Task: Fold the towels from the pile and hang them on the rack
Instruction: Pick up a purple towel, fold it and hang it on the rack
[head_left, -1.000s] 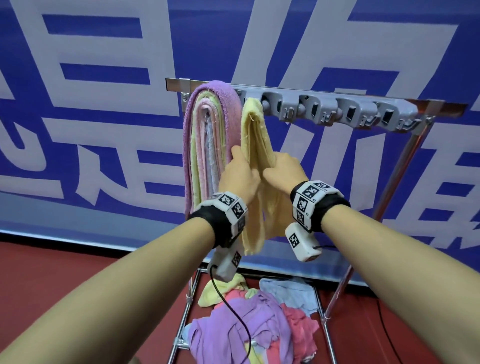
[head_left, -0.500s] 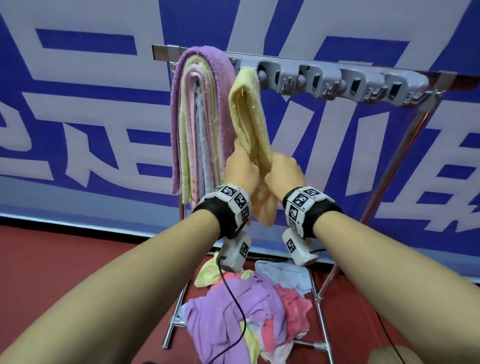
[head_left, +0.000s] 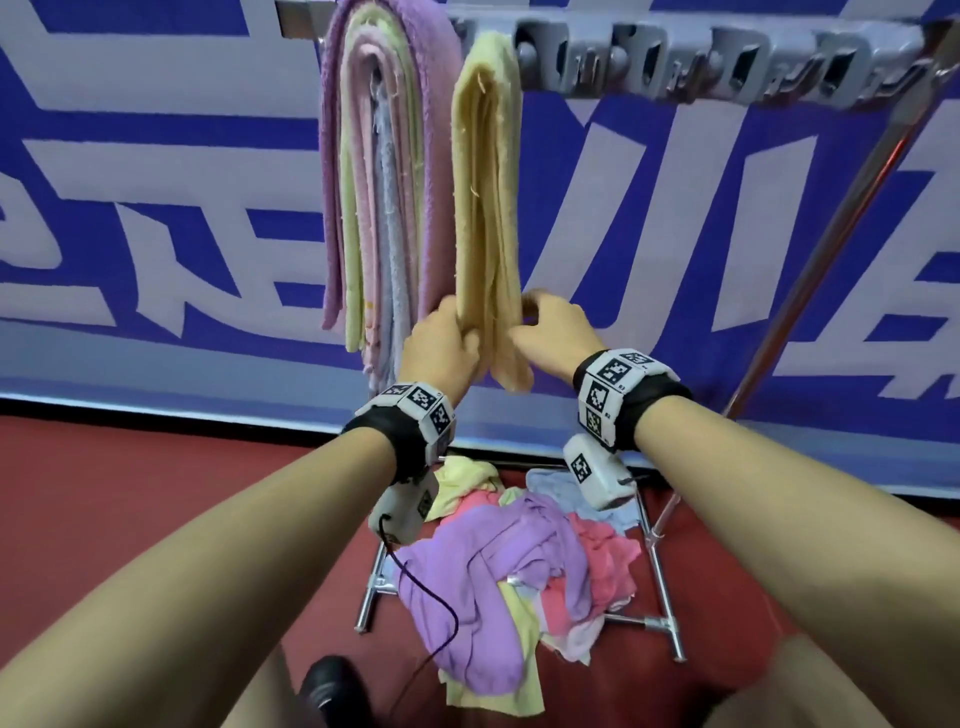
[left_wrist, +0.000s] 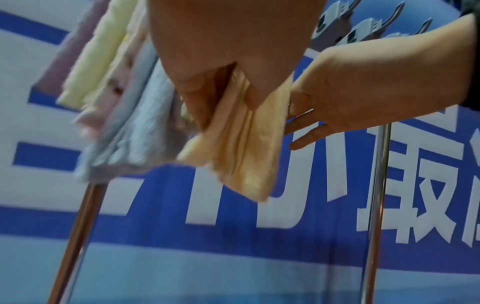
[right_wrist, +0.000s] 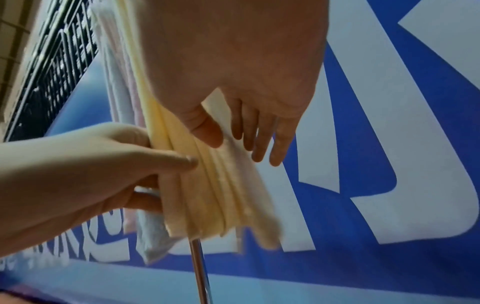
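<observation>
Between the left hand (head_left: 441, 347), which pinches its lower end, and the right hand (head_left: 553, 332), fingers straight against it, the yellow towel (head_left: 485, 197) already hangs on the rack (head_left: 675, 57); below both hands, the pile (head_left: 519, 566) looks barely half done.

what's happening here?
A person is hanging folded towels on a rack. A yellow towel is draped over the bar beside a stack of hung towels. The left hand grips its lower end; the right hand touches the other side, fingers straight. The pile on the floor waits.
</observation>
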